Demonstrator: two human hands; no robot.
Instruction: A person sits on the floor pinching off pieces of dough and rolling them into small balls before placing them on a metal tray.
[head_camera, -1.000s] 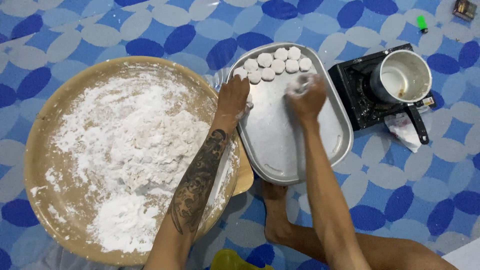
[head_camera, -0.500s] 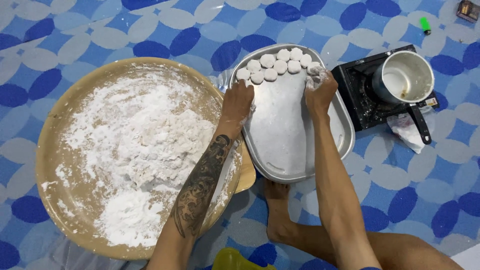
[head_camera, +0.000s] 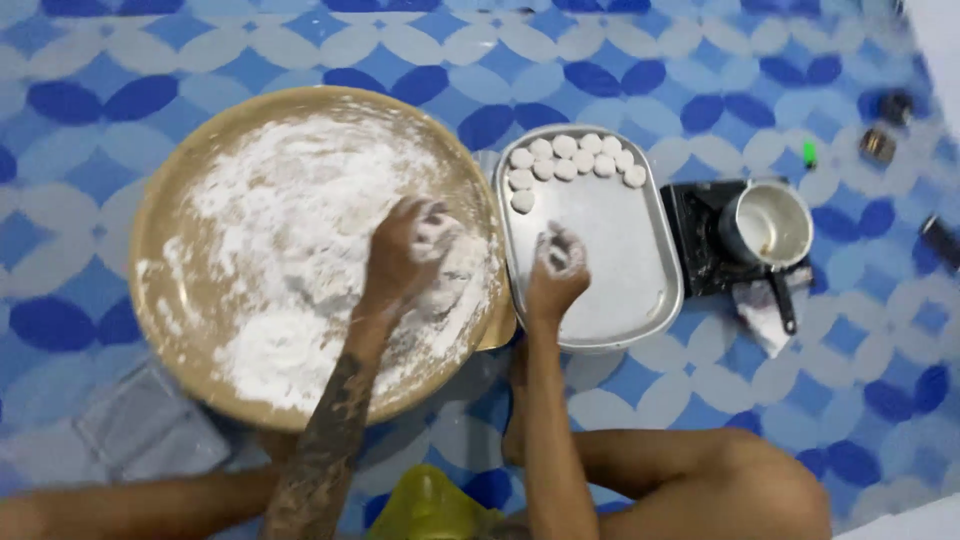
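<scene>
The left hand (head_camera: 408, 248) rested in the large round tan tray (head_camera: 160, 215), its flour-coated fingers curled down into the white flour (head_camera: 290, 230) at the tray's right side; whether they gripped a lump of it could not be told. Most of the flour spread away from that hand, toward the tray's far rim and in a heap nearer the person.

The right hand (head_camera: 556, 272) hovered over the oval metal tray (head_camera: 640, 290) just to the right of the round one, its fingers bunched loosely together and dusted white. What they pinched, if anything, was hidden. Beyond that hand, along the metal tray's far edge, lay a cluster of small white dough balls (head_camera: 575, 158), with a few trailing down the left rim toward the fingers. The rest of that tray was bare metal with a light dusting.

Further right of the right hand sat a small black stove (head_camera: 700, 245) carrying a metal saucepan (head_camera: 768, 225), its inside pale and its dark handle pointing toward the person. Everything stood on a blue-and-white patterned mat (head_camera: 300, 50).
</scene>
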